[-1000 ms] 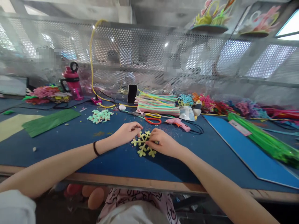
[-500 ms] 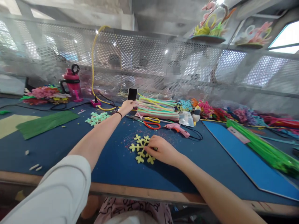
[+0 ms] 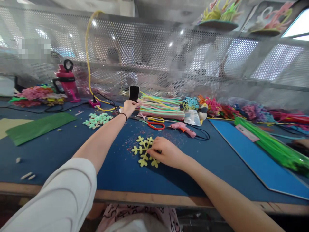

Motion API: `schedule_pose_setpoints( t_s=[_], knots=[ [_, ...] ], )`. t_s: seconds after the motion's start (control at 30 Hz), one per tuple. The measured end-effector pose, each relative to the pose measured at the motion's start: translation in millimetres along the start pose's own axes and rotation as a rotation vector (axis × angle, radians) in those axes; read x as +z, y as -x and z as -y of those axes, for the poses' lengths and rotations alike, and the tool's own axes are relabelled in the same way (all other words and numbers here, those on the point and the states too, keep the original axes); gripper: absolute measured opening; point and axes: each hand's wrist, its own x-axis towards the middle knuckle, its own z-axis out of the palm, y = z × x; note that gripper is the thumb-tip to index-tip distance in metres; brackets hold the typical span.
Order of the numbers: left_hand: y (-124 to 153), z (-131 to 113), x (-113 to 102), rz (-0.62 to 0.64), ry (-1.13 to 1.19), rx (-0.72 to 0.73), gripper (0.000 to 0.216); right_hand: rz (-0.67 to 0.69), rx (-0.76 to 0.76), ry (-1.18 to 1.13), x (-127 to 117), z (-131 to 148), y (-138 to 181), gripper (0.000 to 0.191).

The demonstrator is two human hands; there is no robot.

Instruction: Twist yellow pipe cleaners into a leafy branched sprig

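My right hand (image 3: 166,152) rests on the table with its fingers pinched on a yellow snowflake (image 3: 143,150) made of fuzzy pipe cleaner, covering its right side. Stretched far forward, my left hand (image 3: 129,107) is at the left end of a pile of pastel pipe cleaners (image 3: 160,108), just below an upright phone (image 3: 134,93). Its fingers are closed together, and what lies between them is too small to make out. Behind the snowflake lie scissors with red and yellow handles (image 3: 156,125) and a pink glue gun (image 3: 182,129).
A mint snowflake piece (image 3: 97,120) lies left of my forearm, beyond a green sheet (image 3: 41,127). A pink bottle (image 3: 68,84) stands at the back left. On the right are a blue board (image 3: 243,154) and bagged green pipe cleaners (image 3: 270,145). A perforated metal screen (image 3: 149,54) closes the back.
The view has tipped down and shifted slightly. My left hand stays by the pile's left end, and my right hand keeps its pinch on the yellow snowflake. Another person's hand appears at the right edge.
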Motion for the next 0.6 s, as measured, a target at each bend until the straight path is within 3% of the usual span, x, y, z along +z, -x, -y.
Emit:
schedule_pose_setpoints(
  t_s=[0.27, 0.37, 0.5, 0.6],
  knots=[
    [12.0, -1.6, 4.4, 0.015, -0.045, 0.018, 0.018, 0.015, 0.005, 0.004, -0.8, 0.0, 1.2, 0.036],
    [13.4, -2.9, 2.2, -0.010, -0.039, 0.024, 0.023, 0.016, 0.007, 0.005, -0.7, 0.5, 1.8, 0.036],
    [4.2, -9.5, -3.2, -0.092, -0.054, 0.018, 0.028, 0.033, 0.005, -0.005, -0.9, 2.5, 1.3, 0.035],
    [-10.7, -16.5, -4.6, -0.086, -0.046, 0.020, 0.032, 0.038, 0.003, -0.018, -0.8, 2.5, 0.9, 0.035]
  ],
)
